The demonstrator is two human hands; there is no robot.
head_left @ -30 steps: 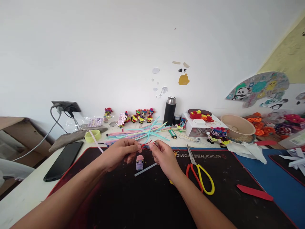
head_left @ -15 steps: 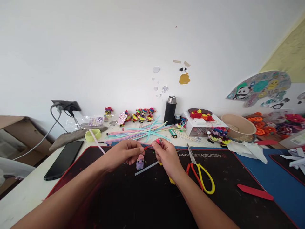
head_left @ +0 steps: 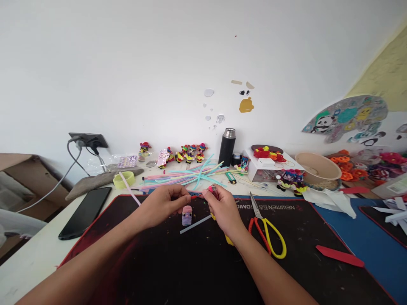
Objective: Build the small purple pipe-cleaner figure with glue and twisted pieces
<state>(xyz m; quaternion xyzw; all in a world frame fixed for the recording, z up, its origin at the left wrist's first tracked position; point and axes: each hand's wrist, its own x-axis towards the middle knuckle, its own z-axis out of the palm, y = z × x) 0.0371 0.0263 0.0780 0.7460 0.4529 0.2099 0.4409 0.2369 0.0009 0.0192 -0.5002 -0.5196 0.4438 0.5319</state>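
My left hand (head_left: 165, 204) is closed in a pinch on a thin red strip (head_left: 193, 197), its tip pointing right towards the other hand. In my right hand (head_left: 224, 207), closed, is a small red lighter (head_left: 213, 188) with a metal top, mostly hidden by the fingers. The fingertips of the two hands are a short way apart above the black mat (head_left: 165, 262). Between and below them a small pink and purple fuzzy figure (head_left: 187, 216) stands on the mat. Beside it lies a pale blue-grey stem (head_left: 195, 224), its right end under my right hand. Yellow bits (head_left: 228, 240) show beneath my right wrist.
Scissors (head_left: 267, 228) with red and yellow handles lie right of my right arm, near a red strip (head_left: 340, 256). Behind are pastel pipe cleaners (head_left: 178, 177), a green lighter (head_left: 231, 178), a black flask (head_left: 227, 148) and several small figures (head_left: 190, 154). A phone (head_left: 85, 214) lies left.
My left hand has shifted very slightly, uncovering more of the fuzzy figure. Both hands keep their hold, and everything else stays in place.
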